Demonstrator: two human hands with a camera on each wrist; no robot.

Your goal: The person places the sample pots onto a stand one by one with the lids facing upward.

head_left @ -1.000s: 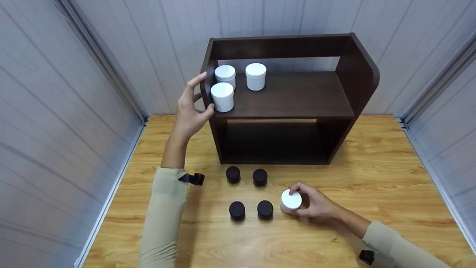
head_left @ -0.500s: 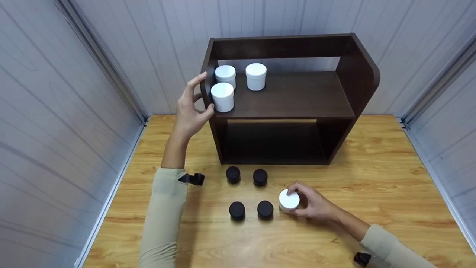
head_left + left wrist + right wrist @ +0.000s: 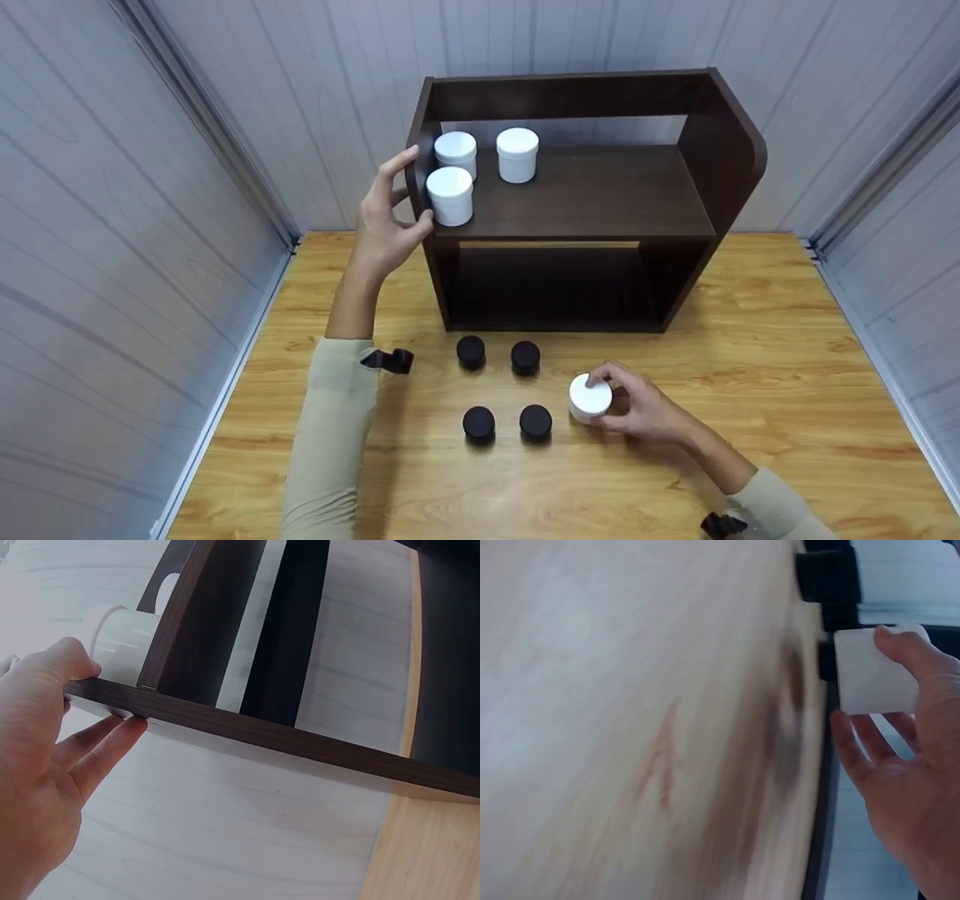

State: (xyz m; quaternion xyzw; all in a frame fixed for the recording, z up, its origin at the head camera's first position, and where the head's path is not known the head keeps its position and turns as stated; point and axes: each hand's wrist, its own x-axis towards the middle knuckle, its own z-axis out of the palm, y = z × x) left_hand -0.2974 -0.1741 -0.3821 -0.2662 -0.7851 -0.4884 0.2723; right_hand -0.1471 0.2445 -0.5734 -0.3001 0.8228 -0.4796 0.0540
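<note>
My left hand (image 3: 384, 225) grips the left side panel of a dark brown two-tier shelf (image 3: 600, 195). Its thumb lies on the inner side by a white lidded jar (image 3: 450, 199), with the fingers on the outer face, as the left wrist view (image 3: 112, 742) shows. Two more white jars stand behind on the top tier, one in the left corner and another (image 3: 517, 157) to its right. Over the wooden table, my right hand (image 3: 641, 409) holds a white jar (image 3: 874, 675) between thumb and fingers, lid up.
Several small black-lidded jars stand in two rows on the table (image 3: 765, 360), among them a front one (image 3: 535, 422) just left of the held jar and a back one (image 3: 525, 358). Pale panel walls enclose the left, back and right.
My right hand first shifts the white jar slightly left, then moves it a little right and farther from me. The left hand and the shelf stay put.
</note>
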